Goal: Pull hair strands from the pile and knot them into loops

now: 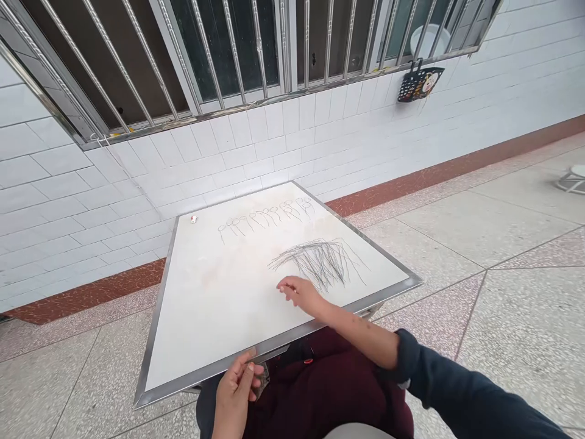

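A square white table (219,305) with a grey metal rim stands before me. Over its near right part is my right hand (299,294), fingertips pinched together; anything between them is too small to name. Just beyond it lies a loose, tangled bundle of thin dark strands (324,259). Farther back, several thin looped strands (265,216) form a row. My left hand (235,390) is at the near rim above my lap, its fingers curled and the thumb pressed in, on something I cannot make out. A small red and white item (194,219) sits near the far left corner.
Behind the table rises a white tiled wall (256,134) with barred windows (228,55). A dark patterned bag (419,84) hangs from the bars at the right, below a white round basin (429,41). Part of a stool (573,178) shows at the far right on the speckled floor.
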The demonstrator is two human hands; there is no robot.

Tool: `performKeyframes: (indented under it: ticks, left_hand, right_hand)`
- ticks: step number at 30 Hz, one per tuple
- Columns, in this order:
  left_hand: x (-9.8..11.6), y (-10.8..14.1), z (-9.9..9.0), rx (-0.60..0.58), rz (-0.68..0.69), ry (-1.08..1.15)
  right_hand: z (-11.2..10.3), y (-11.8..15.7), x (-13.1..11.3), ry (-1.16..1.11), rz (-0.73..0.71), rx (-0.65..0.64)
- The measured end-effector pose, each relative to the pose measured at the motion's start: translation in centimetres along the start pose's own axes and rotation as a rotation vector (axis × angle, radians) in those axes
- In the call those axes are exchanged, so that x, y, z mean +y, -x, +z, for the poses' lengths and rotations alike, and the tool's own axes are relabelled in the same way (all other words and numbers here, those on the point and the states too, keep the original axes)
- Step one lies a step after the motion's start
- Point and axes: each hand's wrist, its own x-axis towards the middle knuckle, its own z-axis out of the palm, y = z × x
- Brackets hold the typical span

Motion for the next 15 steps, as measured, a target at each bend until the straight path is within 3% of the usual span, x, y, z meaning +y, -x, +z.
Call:
performKeyframes:
  ticks: [4, 8, 11, 15]
  left_hand:
    - [1.4, -2.7, -3.4, 0.315, 0.116, -0.18]
    - [0.7, -4.9, -6.3, 0.634, 0.314, -0.441]
    - [-1.1, -6.1, -7.2, 0.724, 0.34, -0.535]
    - [-2.9, -6.9, -7.0, 0.736, 0.378, -0.606]
  right_hand:
    - [5.4, 2.1, 0.9, -0.043, -0.041, -0.132]
    - [9.0, -0.3, 1.0, -0.014, -0.116, -0.135]
    - [11.1, -3.8, 0.5, 0.025, -0.154, -0.107]
    - [13.3, -9.6, -0.5, 0.087, -0.138, -0.046]
